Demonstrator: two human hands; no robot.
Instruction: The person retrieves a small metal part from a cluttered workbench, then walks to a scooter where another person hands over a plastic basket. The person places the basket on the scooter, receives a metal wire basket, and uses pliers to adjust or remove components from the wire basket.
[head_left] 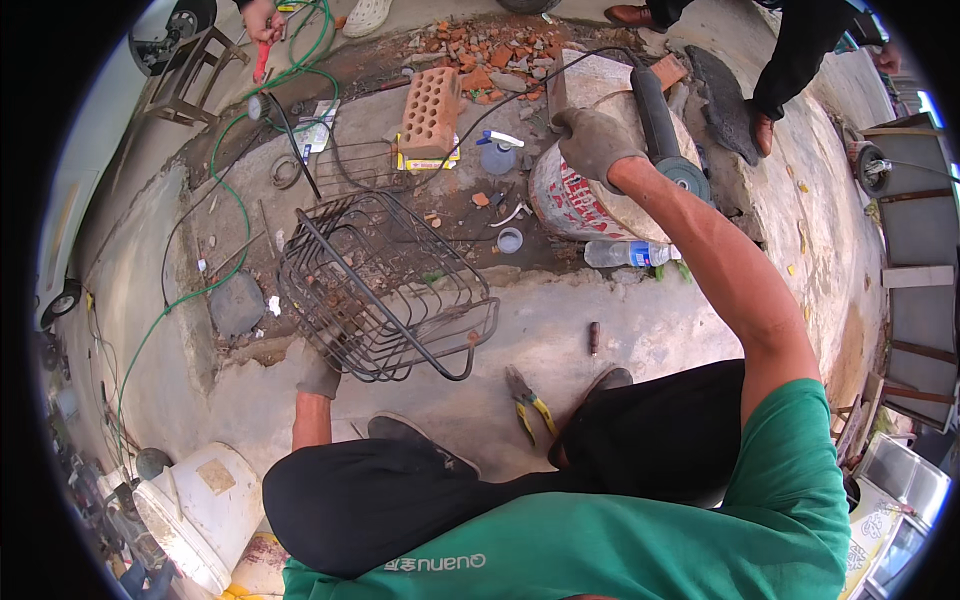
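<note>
A black wire basket (400,290) rests tilted on the ground in front of me. My left hand (318,368), in a grey work glove, grips its lower left corner; the bars partly hide the fingers. My right hand (597,145), gloved too, is over the top of a red and white bucket (572,195). Beside it on the bucket lies an angle grinder (655,115) with a grey disc. The right fingers point away, and I cannot tell whether they hold anything. Yellow-handled pliers (531,405) lie between my feet, near a small brown handle-shaped piece (595,338).
A perforated brick (430,112), a spray bottle (498,152) and a plastic water bottle (630,254) lie beyond the basket. Brick rubble (490,62) is farther off. A green hose (235,190) runs along the left. Another person's hand (263,22) holds a red-handled tool; someone stands at upper right.
</note>
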